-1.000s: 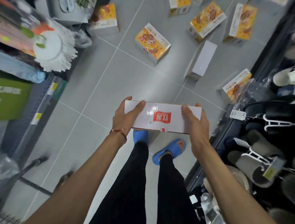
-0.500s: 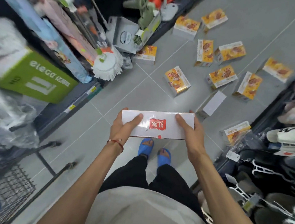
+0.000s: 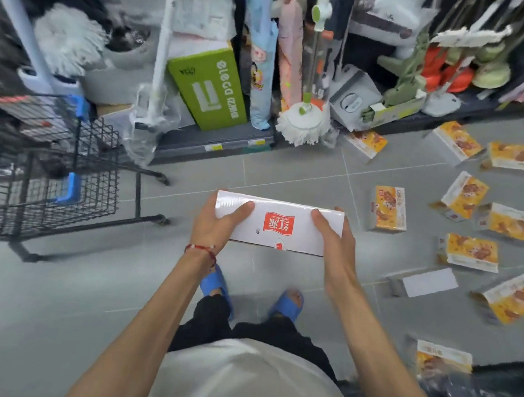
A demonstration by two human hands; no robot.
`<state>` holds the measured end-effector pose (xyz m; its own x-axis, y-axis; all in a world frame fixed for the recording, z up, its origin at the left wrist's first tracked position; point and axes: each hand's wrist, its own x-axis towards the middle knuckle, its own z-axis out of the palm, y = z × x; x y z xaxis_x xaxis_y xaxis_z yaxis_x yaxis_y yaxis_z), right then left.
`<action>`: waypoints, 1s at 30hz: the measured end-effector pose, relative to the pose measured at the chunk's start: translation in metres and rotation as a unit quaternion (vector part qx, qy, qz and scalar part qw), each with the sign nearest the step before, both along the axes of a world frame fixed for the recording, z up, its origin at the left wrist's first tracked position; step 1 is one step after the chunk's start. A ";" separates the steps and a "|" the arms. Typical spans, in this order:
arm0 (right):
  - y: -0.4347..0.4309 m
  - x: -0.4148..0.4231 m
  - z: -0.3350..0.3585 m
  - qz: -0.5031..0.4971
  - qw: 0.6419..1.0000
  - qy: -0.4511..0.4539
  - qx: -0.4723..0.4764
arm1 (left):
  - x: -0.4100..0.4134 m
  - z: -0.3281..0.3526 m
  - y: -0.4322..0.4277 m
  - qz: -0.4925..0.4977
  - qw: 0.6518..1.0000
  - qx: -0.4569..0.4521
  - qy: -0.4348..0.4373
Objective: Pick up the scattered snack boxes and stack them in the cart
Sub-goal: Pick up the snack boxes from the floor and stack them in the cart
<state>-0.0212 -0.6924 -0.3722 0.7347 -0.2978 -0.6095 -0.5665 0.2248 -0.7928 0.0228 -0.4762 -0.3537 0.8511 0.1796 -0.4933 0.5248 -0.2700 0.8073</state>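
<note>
We hold a white box (image 3: 283, 228) level in front of us above the floor (image 3: 90, 294). Our left hand (image 3: 218, 223) grips its left end and our right hand (image 3: 333, 235) its right end, thumbs on top. The wire cart (image 3: 53, 163) stands to our left, apart from the box. Yellow boxes (image 3: 388, 208) lie scattered on the floor to our right. Ahead, a mop (image 3: 304, 123) stands beside a green carton (image 3: 210, 87).

One wide-angle camera, worn on the head, looks forward and steeply down along the forearms to the tiled floor (image 3: 57, 307), near the held box (image 3: 301, 236); the cart (image 3: 92, 185) lies at the left edge.
</note>
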 end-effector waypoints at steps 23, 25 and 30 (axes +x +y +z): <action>0.459 0.049 0.030 0.259 0.965 -0.047 -0.006 | -0.083 0.022 0.431 0.320 0.944 0.052 -0.056; 0.493 0.062 0.029 0.267 0.963 -0.047 -0.003 | -0.073 0.025 0.463 0.334 0.939 0.056 -0.057; 0.574 0.115 0.026 0.284 0.957 -0.051 0.003 | -0.031 0.022 0.538 0.362 0.929 0.048 -0.056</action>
